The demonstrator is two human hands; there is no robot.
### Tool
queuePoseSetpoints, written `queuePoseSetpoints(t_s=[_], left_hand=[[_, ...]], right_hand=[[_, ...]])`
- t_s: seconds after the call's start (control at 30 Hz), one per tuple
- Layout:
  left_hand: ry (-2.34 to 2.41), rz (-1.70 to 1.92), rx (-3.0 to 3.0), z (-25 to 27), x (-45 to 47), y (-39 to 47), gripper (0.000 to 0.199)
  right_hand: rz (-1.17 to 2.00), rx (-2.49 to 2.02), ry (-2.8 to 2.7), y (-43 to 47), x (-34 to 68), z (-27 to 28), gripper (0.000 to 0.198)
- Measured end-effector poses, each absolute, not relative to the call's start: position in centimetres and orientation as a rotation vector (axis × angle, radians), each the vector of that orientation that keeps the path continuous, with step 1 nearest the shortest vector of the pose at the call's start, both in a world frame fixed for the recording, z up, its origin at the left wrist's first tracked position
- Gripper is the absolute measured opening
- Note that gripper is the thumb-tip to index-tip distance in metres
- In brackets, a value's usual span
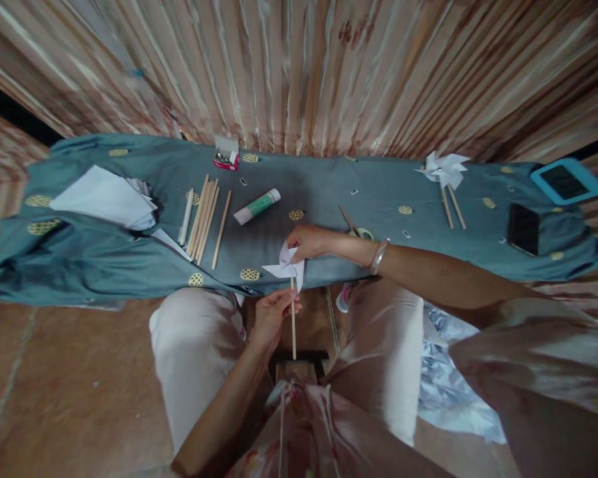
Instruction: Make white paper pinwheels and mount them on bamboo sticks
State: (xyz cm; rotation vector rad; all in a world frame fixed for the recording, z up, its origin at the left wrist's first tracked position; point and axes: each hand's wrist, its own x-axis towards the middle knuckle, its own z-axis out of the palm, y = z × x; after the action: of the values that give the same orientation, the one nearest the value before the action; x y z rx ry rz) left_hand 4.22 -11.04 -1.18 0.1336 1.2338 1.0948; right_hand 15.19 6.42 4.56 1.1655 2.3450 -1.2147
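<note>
A white paper pinwheel [288,265] sits at the top of a thin wooden stick [294,332], just over the table's near edge. My left hand [275,311] pinches the stick below the paper blades, and the stick's lower end points toward my lap. From above, my right hand [301,243] has its fingers closed on the pinwheel's blades near the centre; the fingertips are partly hidden by paper. Scissors [361,232] lie just beyond my right wrist. A glue stick [258,206] rests on the cloth behind the pinwheel.
On the teal cloth [323,192] are several wooden sticks [204,219], a white candle-like stick [185,217], stacked paper [104,199] and a small box of pins [226,155]. Finished pinwheels [446,170], a black phone [523,229] and a blue-framed device [567,181] lie right. A curtain [289,79] hangs behind.
</note>
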Motion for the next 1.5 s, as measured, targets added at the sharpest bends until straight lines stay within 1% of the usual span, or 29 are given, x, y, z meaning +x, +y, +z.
queuePoseSetpoints(t_s=[0.13,0.23,0.37,0.5,0.57,1.0,1.2,1.5], left_hand=[[1.210,1.083,0.146,-1.4,4.2,-11.0,0.043],[1.201,1.077,0.150,-1.6,4.2,-11.0,0.044],[1.193,1.079,0.155,-1.8,4.2,-11.1,0.045],[1.189,1.065,0.147,-2.0,4.2,-11.0,0.043],[1.188,1.058,0.144,-2.0,4.2,-11.0,0.043],[1.184,1.051,0.125,-1.8,4.5,-10.9,0.046],[1.184,1.054,0.123,-1.5,4.6,-10.9,0.044],[1.174,1.059,0.098,-1.5,4.6,-10.8,0.046]], right_hand=[[-1.163,1.272,2.253,6.2,14.7,5.2,0.019],[-1.189,1.338,2.204,6.1,14.5,5.8,0.015],[-1.201,1.405,2.174,5.9,14.4,6.0,0.003],[-1.169,1.464,2.182,5.7,14.3,5.8,0.014],[-1.159,1.475,2.174,5.6,14.3,5.8,0.016],[-1.134,1.387,2.081,6.2,14.2,5.2,0.005],[-1.074,1.363,2.085,6.2,13.8,5.7,0.010],[-1.072,1.334,2.092,6.2,13.9,5.8,0.015]])
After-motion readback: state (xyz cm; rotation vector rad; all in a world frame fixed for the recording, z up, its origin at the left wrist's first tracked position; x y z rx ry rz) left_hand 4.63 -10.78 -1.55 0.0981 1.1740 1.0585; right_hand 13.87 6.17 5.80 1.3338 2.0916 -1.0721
